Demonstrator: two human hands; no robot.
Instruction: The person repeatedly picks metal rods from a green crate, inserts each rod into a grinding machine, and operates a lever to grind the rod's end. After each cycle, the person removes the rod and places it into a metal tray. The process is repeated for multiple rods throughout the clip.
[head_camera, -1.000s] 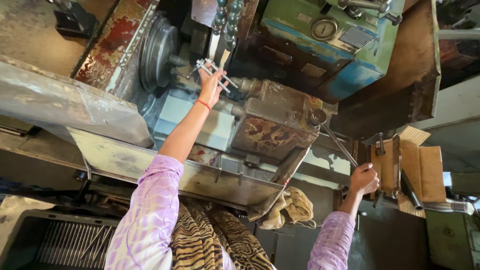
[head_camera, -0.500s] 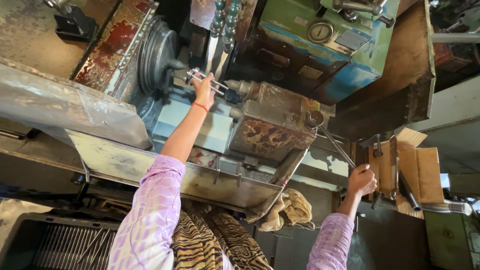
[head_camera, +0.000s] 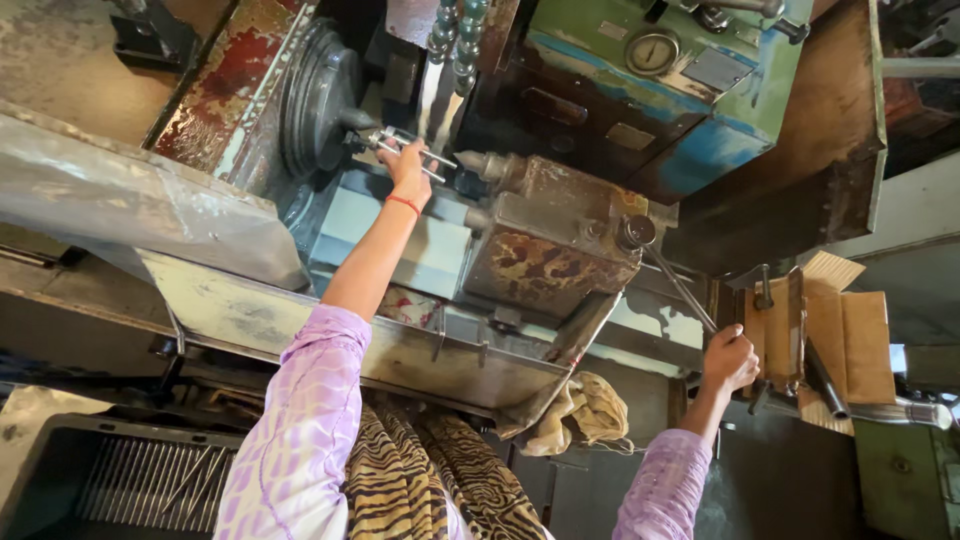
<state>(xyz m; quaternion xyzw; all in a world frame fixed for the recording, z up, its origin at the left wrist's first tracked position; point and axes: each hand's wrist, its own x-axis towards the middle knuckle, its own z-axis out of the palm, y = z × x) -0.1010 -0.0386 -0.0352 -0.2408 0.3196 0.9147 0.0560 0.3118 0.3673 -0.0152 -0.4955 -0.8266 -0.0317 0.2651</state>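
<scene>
Metal rods: a small bundle of thin bright rods (head_camera: 405, 150) sits in the left hand, held up against the dark round chuck (head_camera: 318, 100) of the lathe, right at its mouth.
Nearest: a dark bin (head_camera: 60, 480) at the bottom left holds many more thin rods lying side by side; a striped cloth hangs below the two purple sleeves.
Rag: a crumpled yellowish cloth (head_camera: 585, 410) droops from the lower edge of the slanted metal tray (head_camera: 250, 315).
Right hand: the right hand (head_camera: 728, 360) is wrapped around the lower end of a long thin lever (head_camera: 680, 285), fingers curled shut on it; the lever runs up to a knob on the rusty carriage block (head_camera: 550, 250).
Left hand: the left hand (head_camera: 408, 165), red thread at the wrist, has its fingers pinched closed around the rods.
Beside: cardboard box (head_camera: 840, 340) with dark tools, just right of the lever hand.
Farthest: green-blue machine housing with a round gauge (head_camera: 652, 50).
Progress: I judge the rods reach the chuck but are not yet clearly seated; whether they are gripped by it I cannot tell.
</scene>
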